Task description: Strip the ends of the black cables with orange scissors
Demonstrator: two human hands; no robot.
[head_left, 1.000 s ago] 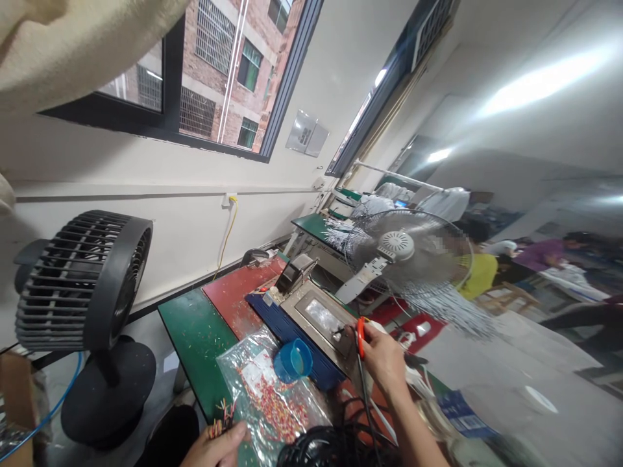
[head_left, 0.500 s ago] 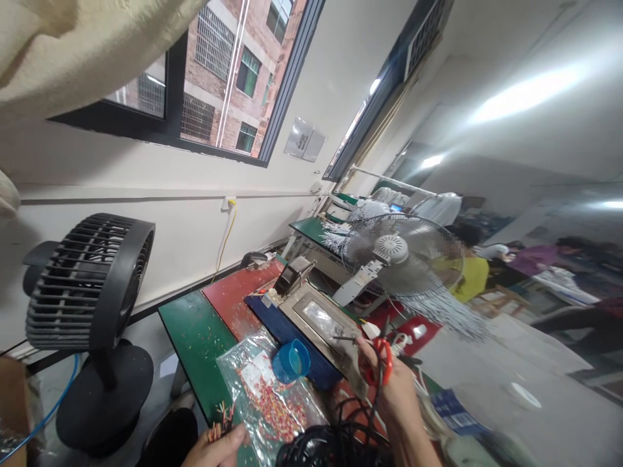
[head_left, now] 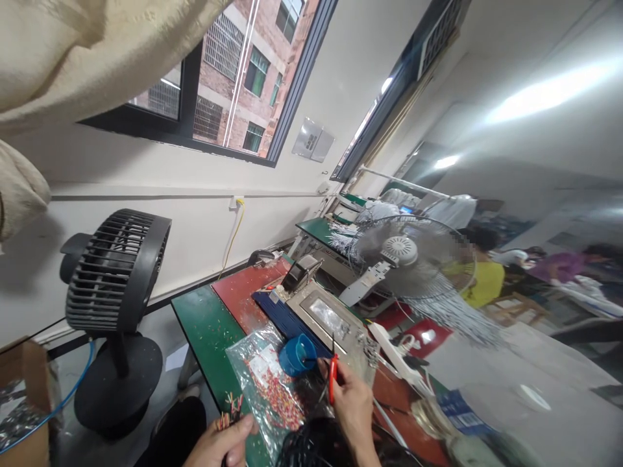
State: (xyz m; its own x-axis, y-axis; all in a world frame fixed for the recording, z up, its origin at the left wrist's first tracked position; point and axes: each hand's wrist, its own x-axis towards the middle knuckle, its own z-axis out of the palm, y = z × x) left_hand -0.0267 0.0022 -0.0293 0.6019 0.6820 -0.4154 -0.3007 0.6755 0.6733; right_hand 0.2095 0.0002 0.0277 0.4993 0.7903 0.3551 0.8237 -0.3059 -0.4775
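Note:
My left hand [head_left: 224, 441] is closed around a bundle of wires [head_left: 232, 407] with coloured ends at the near edge of the table. My right hand [head_left: 353, 395] grips red-handled scissors [head_left: 333, 379], their blades pointing up and away. A thin dark strand, perhaps a cable end, reaches from its fingertips toward the blue cup [head_left: 298, 355]. Black cables [head_left: 311, 444] lie heaped between my hands. Under the cup's near side a clear plastic bag [head_left: 243, 353] is spread, strewn with small red and yellow bits [head_left: 280, 395].
A green and red table [head_left: 199, 324] carries a beige and blue machine [head_left: 311, 305] behind the cup. A white power strip [head_left: 389, 344] lies at right. One black fan [head_left: 117, 279] stands at left, and a caged fan [head_left: 399, 253] at right. Several people sit farther back.
My right hand has moved left and nearer the blue cup, with the scissors in it. The left hand stays low with the wires. The view has shifted slightly left.

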